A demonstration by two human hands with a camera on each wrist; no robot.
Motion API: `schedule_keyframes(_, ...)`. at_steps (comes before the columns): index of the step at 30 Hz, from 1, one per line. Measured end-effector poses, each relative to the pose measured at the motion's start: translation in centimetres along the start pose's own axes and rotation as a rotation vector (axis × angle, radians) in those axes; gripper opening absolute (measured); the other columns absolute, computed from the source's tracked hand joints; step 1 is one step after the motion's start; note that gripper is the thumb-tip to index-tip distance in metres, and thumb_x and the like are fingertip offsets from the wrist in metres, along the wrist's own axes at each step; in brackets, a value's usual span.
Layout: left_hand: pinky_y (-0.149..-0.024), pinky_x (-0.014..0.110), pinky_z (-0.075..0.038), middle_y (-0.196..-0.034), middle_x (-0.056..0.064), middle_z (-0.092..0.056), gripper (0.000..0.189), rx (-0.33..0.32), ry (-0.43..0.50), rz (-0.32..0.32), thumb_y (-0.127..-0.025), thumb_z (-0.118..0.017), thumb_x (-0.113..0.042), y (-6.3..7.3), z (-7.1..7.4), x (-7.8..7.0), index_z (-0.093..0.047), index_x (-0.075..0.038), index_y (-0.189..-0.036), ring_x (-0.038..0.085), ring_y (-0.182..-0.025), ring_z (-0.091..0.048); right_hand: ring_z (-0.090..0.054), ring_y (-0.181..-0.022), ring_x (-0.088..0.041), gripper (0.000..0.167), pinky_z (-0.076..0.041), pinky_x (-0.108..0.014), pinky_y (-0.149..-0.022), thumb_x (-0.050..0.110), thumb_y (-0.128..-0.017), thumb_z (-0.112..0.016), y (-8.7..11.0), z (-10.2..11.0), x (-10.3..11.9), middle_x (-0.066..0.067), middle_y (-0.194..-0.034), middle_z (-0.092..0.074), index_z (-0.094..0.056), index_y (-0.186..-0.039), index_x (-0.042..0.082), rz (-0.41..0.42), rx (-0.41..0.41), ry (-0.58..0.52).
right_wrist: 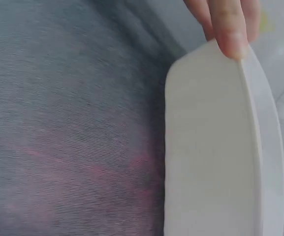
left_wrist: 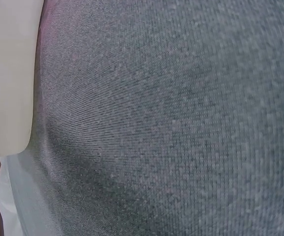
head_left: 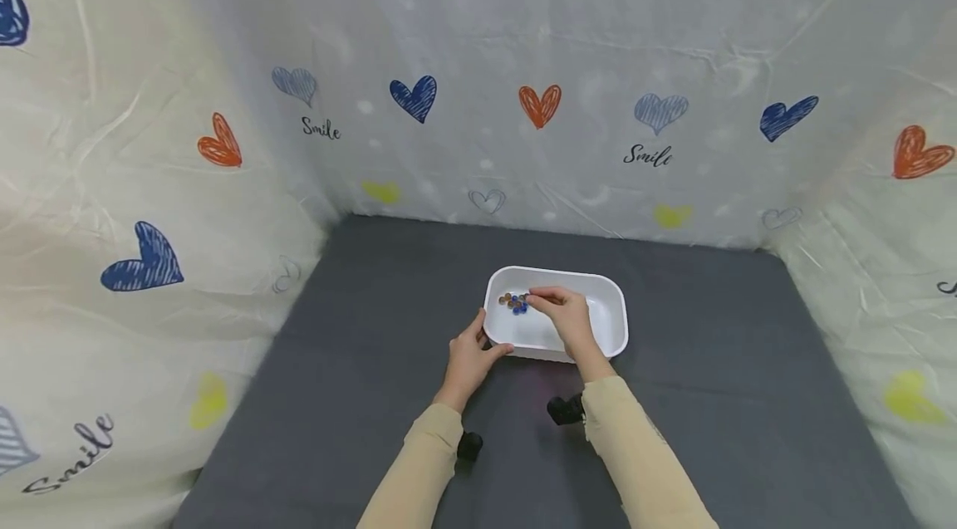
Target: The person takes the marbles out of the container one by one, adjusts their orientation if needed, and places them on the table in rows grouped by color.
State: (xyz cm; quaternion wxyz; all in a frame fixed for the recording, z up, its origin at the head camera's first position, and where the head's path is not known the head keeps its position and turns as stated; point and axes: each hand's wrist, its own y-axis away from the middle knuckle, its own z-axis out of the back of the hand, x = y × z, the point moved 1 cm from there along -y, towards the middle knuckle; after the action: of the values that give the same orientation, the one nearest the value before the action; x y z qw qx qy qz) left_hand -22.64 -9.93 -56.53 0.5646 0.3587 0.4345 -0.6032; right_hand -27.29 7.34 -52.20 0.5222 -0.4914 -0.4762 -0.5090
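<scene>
My left hand grips the near left corner of a white plastic tub, thumb along the front rim and fingers on the left side. The right wrist view shows that thumb pressed over the tub's rim. Inside, toward the left end, lies a cluster of small blue and amber marbles. Reaching in over the front rim, my right hand has its thumb and forefinger tips right at the cluster's right edge. I cannot tell whether a marble is pinched between them.
The tub stands on a dark grey cloth surface. Pale curtains printed with hearts enclose the back and both sides. A black wrist device juts inward from the right forearm, another from the left.
</scene>
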Motion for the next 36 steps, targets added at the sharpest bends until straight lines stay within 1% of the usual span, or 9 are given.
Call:
schedule_keyframes(7, -0.088, 0.030, -0.049, -0.139, 0.025, -0.034, 0.085, -0.012, 0.004, -0.013, -0.074, -0.077, -0.016, 0.0, 0.1, -0.1, -0.029, 0.009, -0.140, 0.031, -0.118, -0.046, -0.064, -0.085, -0.016, 0.026, -0.054, -0.025, -0.076, 0.013, -0.081, -0.072, 3.6, 0.6, -0.2, -0.009, -0.091, -0.069, -0.070, -0.099, -0.006, 0.091, 0.101, -0.075)
schedule_keyframes(12, -0.089, 0.031, -0.048, -0.139, 0.024, -0.035, 0.084, -0.017, 0.002, 0.003, -0.075, -0.077, -0.016, -0.1, 0.2, -0.2, -0.030, 0.006, -0.141, 0.031, -0.118, -0.047, -0.064, -0.084, -0.015, 0.024, -0.055, -0.025, -0.076, 0.003, -0.083, -0.069, 6.1, 0.5, -0.9, -0.018, -0.095, -0.067, -0.065, -0.101, -0.014, 0.060, 0.267, -0.140)
schedule_keyframes(15, -0.089, 0.031, -0.048, -0.138, 0.023, -0.037, 0.084, -0.020, -0.003, 0.014, -0.074, -0.078, -0.015, -0.2, 0.2, -0.3, -0.031, 0.005, -0.141, 0.030, -0.117, -0.048, -0.064, -0.086, -0.014, 0.024, -0.055, -0.025, -0.077, -0.002, -0.083, -0.067, 7.2, 0.3, -0.9, -0.025, -0.099, -0.064, -0.063, -0.102, -0.017, 0.055, 0.357, -0.114)
schedule_keyframes(17, -0.088, 0.032, -0.049, -0.136, 0.024, -0.039, 0.083, -0.017, -0.010, 0.009, -0.074, -0.078, -0.014, -0.2, 0.2, -0.2, -0.032, 0.007, -0.140, 0.030, -0.116, -0.048, -0.064, -0.086, -0.014, 0.024, -0.054, -0.025, -0.076, -0.002, -0.084, -0.066, 7.7, 0.1, -0.8, -0.027, -0.099, -0.064, -0.063, -0.101, -0.017, 0.059, 0.388, -0.076)
schedule_keyframes(23, -0.088, 0.030, -0.049, -0.135, 0.024, -0.040, 0.084, -0.013, -0.006, 0.026, -0.074, -0.078, -0.015, -0.3, 0.3, 0.2, -0.032, 0.005, -0.141, 0.029, -0.116, -0.049, -0.065, -0.084, -0.025, 0.019, -0.053, -0.020, -0.069, -0.002, -0.083, -0.067, 8.0, -0.6, -1.3, -0.025, -0.092, -0.066, -0.066, -0.096, -0.016, 0.095, 0.349, 0.046)
schedule_keyframes(25, -0.089, 0.029, -0.049, -0.136, 0.023, -0.040, 0.083, -0.017, 0.001, 0.034, -0.074, -0.078, -0.015, -0.3, 0.4, 0.1, -0.032, 0.005, -0.141, 0.028, -0.116, -0.049, -0.065, -0.083, -0.028, 0.017, -0.053, -0.020, -0.067, -0.001, -0.081, -0.069, 7.4, -1.0, -2.6, -0.022, -0.089, -0.067, -0.068, -0.093, -0.013, 0.120, 0.311, 0.098)
schedule_keyframes(30, -0.089, 0.028, -0.048, -0.137, 0.022, -0.038, 0.081, -0.007, 0.016, 0.041, -0.076, -0.077, -0.014, -0.3, 0.3, 0.0, -0.032, 0.004, -0.141, 0.027, -0.117, -0.048, -0.065, -0.077, -0.015, 0.012, -0.053, -0.020, -0.062, 0.009, -0.079, -0.074, 6.5, -1.7, -5.6, -0.004, -0.083, -0.070, -0.074, -0.088, 0.000, 0.170, 0.231, 0.294)
schedule_keyframes(33, -0.089, 0.028, -0.048, -0.137, 0.022, -0.038, 0.082, -0.002, 0.022, 0.040, -0.075, -0.077, -0.016, -0.2, 0.3, 0.0, -0.032, 0.004, -0.141, 0.027, -0.117, -0.048, -0.064, -0.074, -0.011, 0.009, -0.053, -0.021, -0.060, 0.011, -0.079, -0.074, 6.8, -1.8, -5.7, 0.001, -0.080, -0.070, -0.075, -0.086, 0.006, 0.179, 0.216, 0.376)
schedule_keyframes(36, -0.089, 0.028, -0.048, -0.137, 0.022, -0.038, 0.082, -0.005, 0.022, 0.039, -0.075, -0.077, -0.016, -0.1, 0.3, 0.0, -0.032, 0.005, -0.141, 0.027, -0.118, -0.047, -0.063, -0.073, -0.010, 0.007, -0.052, -0.022, -0.058, 0.013, -0.079, -0.075, 7.0, -1.9, -5.8, 0.003, -0.079, -0.070, -0.076, -0.084, 0.009, 0.164, 0.208, 0.413)
